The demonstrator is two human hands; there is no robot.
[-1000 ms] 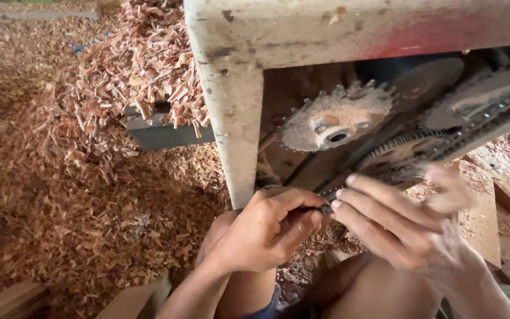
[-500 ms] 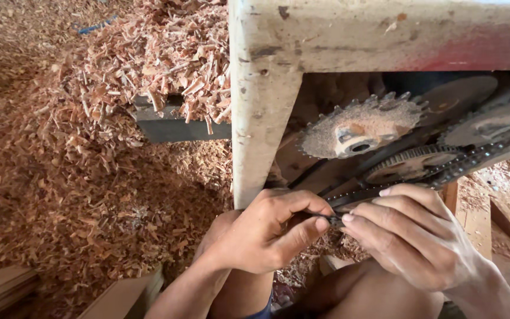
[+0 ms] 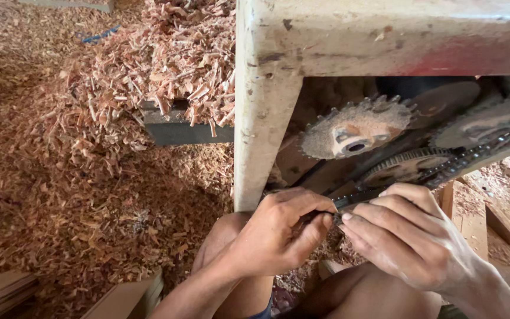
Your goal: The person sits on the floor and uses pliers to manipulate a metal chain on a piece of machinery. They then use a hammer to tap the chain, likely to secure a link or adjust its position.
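My left hand and my right hand meet fingertip to fingertip under a worn cream-painted machine frame, both pinching the loose end of a dark, greasy roller chain. The chain runs up and right over toothed sprockets: a dusty one with a hub hole, a darker one below it, and another at the right. The chain's end is mostly hidden between my fingers.
Reddish wood shavings cover the floor and pile over a grey metal channel at the left. Wooden boards lie at the bottom left, wooden blocks at the right. My bare knees are under my hands.
The view has shifted so the frame and sprockets sit further right and lower. My hands have stayed pinched together on the chain end, with my right fingers closing in more.
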